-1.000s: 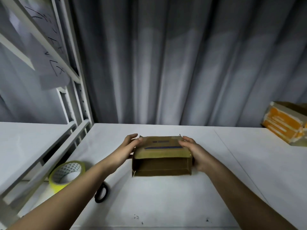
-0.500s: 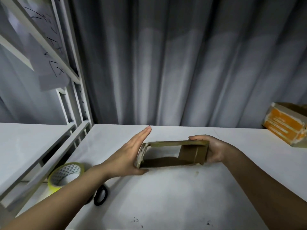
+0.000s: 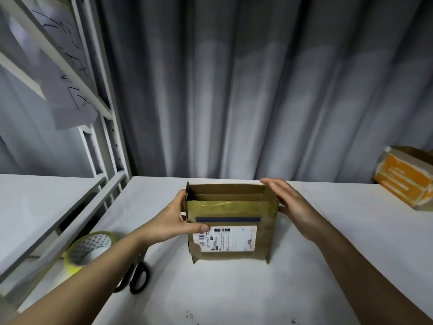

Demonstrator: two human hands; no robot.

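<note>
Standing the cardboard box [image 3: 230,221] upright is the change: half a second ago it was held on its side as an open sleeve between the palms, and now it rests on the white table [image 3: 234,292] with its mouth up and its shipping label [image 3: 230,239] facing the person. The left hand [image 3: 173,219] grips the box's left wall, with the thumb pinching the front face at the label's corner. The right hand [image 3: 290,207] is open, fingers straight, laid against the upper right corner. The box sits between the two hands, and I judge it squared up and ready for filling or for folding its flaps. Just past the fingertips the table's back edge meets the grey curtain [image 3: 257,90], so room is short there. A tape roll [image 3: 90,250] and black scissors [image 3: 138,277] lie by the left forearm, with the shelf rack [image 3: 110,146] further left. An orange-labelled box [image 3: 403,177] sits well right of the right hand. Bare tabletop lies between the forearms, towards the person.
</note>
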